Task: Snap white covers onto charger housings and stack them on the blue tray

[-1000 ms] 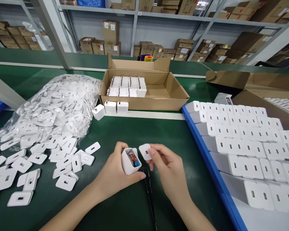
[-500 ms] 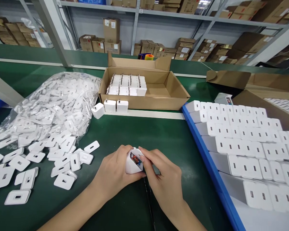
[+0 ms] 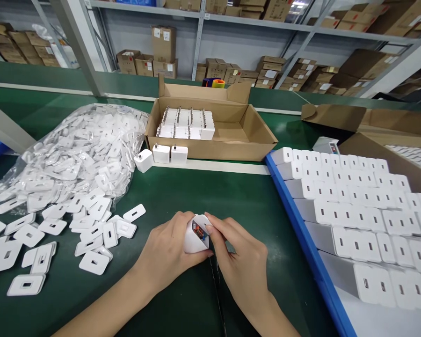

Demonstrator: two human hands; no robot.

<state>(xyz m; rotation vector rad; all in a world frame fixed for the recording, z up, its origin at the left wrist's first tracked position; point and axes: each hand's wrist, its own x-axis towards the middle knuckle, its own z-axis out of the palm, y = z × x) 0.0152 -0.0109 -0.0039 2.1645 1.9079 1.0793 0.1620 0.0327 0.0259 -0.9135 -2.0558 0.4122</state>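
Observation:
My left hand (image 3: pixel 168 241) is wrapped round a white charger housing (image 3: pixel 192 242), its open end turned up toward me. Through that opening, parts of a circuit board (image 3: pixel 198 230) show in orange and blue. At the housing's upper right edge, the fingers of my right hand (image 3: pixel 236 252) pinch a white cover plate (image 3: pixel 202 220), which lies slanted over part of the opening. Left of my hands, many loose white cover plates (image 3: pixel 94 263) with slots lie scattered on the green table (image 3: pixel 154 299).
A clear bag (image 3: pixel 87 145) of cover plates lies at the left. Behind stands an open cardboard box (image 3: pixel 231 149) with rows of chargers, and several chargers (image 3: pixel 161 153) sit before it. A blue tray (image 3: pixel 301 243) at the right carries rows of white chargers (image 3: pixel 340 210).
The cover plate has tilted slightly further over the housing's opening, so a little less of the circuit board shows. Both hands stay almost in the same place.

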